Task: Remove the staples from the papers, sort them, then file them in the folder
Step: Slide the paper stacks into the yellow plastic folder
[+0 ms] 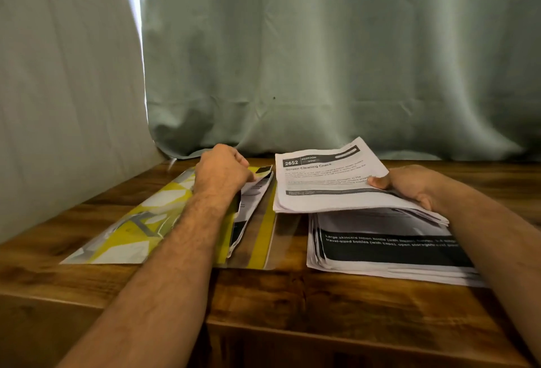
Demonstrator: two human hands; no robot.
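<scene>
Head view: left hand [222, 170] pinches sheets [251, 192] in the yellow folder [137, 233] at centre-left; right hand [409, 186] grips a lifted bundle [328, 183], which should go in squarely, edges aligned.

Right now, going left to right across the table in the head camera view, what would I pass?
Yellow folder → left hand → papers in the folder → lifted sheets → right hand
</scene>
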